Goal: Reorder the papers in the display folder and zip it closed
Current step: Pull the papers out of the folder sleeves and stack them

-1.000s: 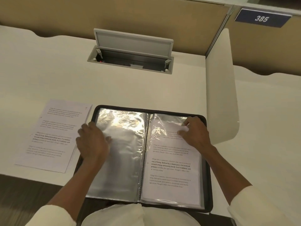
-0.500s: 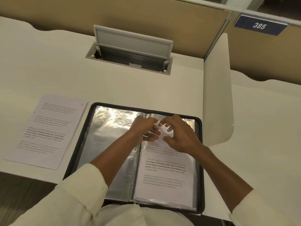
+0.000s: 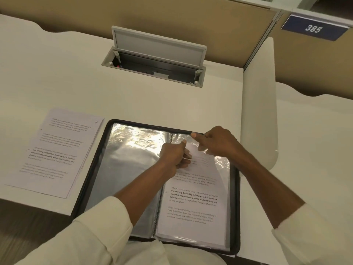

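Observation:
The black zip display folder (image 3: 91,173) lies open on the desk in front of me. Its left plastic sleeve (image 3: 129,165) holds no paper. The right sleeve holds a printed sheet (image 3: 193,205). My left hand (image 3: 175,153) reaches across the spine and pinches the top of that sheet. My right hand (image 3: 215,140) pinches the sleeve's top edge near the folder's far rim, index finger pointing left. A stack of printed papers (image 3: 55,152) lies flat on the desk left of the folder.
An open grey cable box (image 3: 156,60) with its lid raised sits in the desk behind the folder. A white divider panel (image 3: 259,104) stands right of the folder. A tan partition with a blue sign 385 (image 3: 313,28) runs along the back.
My left hand left the empty left sleeve and crossed to the top of the right page. My right hand shifted along that top edge, and both now pinch there.

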`<state>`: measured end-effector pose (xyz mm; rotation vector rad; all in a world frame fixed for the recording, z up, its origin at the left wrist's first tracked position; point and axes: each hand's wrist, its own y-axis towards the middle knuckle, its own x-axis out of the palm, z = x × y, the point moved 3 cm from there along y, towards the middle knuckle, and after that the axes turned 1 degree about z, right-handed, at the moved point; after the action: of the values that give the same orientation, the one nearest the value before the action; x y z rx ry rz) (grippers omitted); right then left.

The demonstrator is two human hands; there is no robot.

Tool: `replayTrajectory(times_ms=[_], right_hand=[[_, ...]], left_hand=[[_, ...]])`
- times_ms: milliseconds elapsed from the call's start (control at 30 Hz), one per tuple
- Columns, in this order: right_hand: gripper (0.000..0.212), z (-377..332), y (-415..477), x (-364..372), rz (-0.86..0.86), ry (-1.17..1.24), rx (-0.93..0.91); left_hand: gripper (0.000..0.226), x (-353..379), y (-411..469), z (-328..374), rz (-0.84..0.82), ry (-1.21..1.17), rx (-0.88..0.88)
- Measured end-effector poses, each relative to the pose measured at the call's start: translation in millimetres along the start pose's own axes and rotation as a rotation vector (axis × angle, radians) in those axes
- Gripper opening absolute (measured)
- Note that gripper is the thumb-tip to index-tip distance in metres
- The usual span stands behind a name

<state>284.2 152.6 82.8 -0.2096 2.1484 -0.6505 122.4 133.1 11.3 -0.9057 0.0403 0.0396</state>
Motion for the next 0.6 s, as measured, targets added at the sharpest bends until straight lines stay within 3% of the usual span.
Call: replayTrajectory(times_ms=[200,467,600], right_hand=[[0.024,-9.8,44.8,-9.7,-0.187,-0.250,0.018],[0.049,-10.9,73.5,-1.7,-0.455,-0.379,0.175],[0.059,-10.2,80.8,2.3,-0.492,-0.458,0.220]], left_hand=[[0.028,12.9,-5.3,-6.0,0.063,-0.016,0.031],[0.029,12.8,-8.2,-6.9,0.131,0.030,0.126],[0.067,14.2,-10.7,-11.5,0.138,0.112,0.254]])
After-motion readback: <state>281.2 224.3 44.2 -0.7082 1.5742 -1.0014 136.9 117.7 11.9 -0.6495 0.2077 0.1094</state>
